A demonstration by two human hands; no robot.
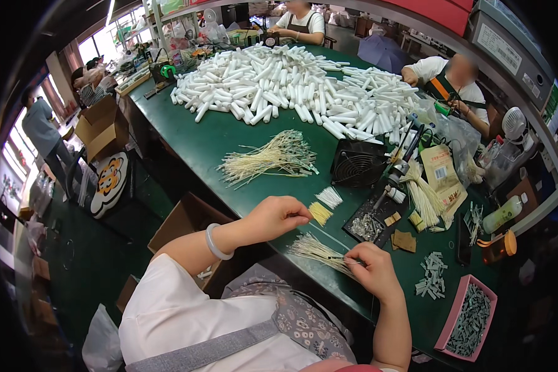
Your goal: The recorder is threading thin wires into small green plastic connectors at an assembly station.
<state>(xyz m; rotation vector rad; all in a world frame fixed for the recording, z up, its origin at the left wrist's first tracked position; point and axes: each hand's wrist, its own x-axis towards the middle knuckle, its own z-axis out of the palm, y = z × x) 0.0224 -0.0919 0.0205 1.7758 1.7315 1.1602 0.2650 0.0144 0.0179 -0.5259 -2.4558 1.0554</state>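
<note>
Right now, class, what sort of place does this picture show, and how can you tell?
Probably an assembly workshop: a heap of white tubes and bundles of thin, pale strands lie on a green worktable, with a pink box of small grey parts.

A large worktable with a smooth dark-green top (192, 139) runs diagonally across the room, a long grey metal shelf frame (555, 158) bending along its right side. Beyond its far left corner stands a narrower, cluttered workbench (135, 82). At left, a dark chair with a flower-shaped white, orange and black cushion (110, 185) stands on the dark-green floor (71, 279). Bright daylit windows (105, 44) line the left side beside a pinkish-brown curtain (72, 54); a slim white tube light (110, 12) glows overhead.
</note>
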